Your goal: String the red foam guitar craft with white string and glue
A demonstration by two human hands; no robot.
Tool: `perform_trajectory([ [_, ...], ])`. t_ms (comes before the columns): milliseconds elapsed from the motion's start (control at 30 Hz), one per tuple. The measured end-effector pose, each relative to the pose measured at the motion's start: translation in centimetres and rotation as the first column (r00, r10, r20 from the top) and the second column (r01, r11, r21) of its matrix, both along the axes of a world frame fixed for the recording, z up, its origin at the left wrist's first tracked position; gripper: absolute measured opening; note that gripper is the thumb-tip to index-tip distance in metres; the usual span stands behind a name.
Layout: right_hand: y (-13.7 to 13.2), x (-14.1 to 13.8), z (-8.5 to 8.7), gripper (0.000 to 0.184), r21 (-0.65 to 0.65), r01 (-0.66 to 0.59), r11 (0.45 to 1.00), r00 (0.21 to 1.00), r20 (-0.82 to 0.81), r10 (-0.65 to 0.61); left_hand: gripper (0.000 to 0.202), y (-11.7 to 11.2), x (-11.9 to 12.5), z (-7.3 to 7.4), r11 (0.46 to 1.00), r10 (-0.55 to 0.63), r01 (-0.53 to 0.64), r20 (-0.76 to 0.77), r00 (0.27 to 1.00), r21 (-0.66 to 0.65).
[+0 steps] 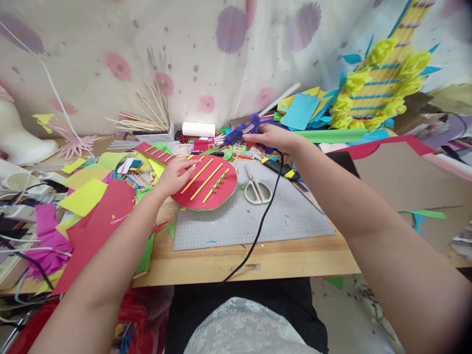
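Note:
My left hand (176,177) holds a red paper guitar (227,178) near where its neck (157,153) meets the body, fingers curled over the top. Yellow strips (207,181) run across the guitar's face, and small green rolls stand on the lowest strip. Its rim is green. Beyond the guitar, my right hand (271,137) is wrapped round a purple glue gun (241,132), from which a black cord (262,221) trails down over the table edge. White-handled scissors (257,191) lie partly open on the grey cutting mat (236,231), between my hands.
A black-and-yellow utility knife (280,168) and a ruler lie right of the scissors. Paper sheets and scraps (88,196) crowd the left. At the back stand wooden sticks (147,118), a white roll (198,129) and a yellow flowered guitar (376,93). Cardboard (416,172) fills the right.

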State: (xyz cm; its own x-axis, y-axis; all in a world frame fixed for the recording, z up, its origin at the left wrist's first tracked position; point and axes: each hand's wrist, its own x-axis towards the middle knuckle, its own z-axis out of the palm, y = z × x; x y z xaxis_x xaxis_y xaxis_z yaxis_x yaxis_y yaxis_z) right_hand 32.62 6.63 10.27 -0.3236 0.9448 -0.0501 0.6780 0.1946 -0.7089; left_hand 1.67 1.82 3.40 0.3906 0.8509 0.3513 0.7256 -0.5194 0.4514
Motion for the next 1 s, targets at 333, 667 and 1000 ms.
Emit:
perform_trajectory([
  [333, -4.5, 4.7, -11.5, 0.037, 0.011, 0.461, 0.888, 0.886, -0.070, -0.459, 0.061, 3.8, -6.9, -1.3, 0.972, 0.204, -0.236, -0.431, 0.879, -0.022],
  [667, -4.4, 4.4, -14.9, 0.050, 0.193, 0.578, 0.793, 0.802, 0.045, -0.595, 0.082, 7.0, -8.0, -1.8, 0.962, 0.086, -0.244, -0.720, 0.689, -0.119],
  [1000, -4.9, 4.3, -14.7, 0.049, 0.229, 0.585, 0.778, 0.779, 0.106, -0.618, 0.078, 8.6, -6.6, -1.5, 0.963, 0.059, -0.228, -0.715, 0.697, -0.142],
])
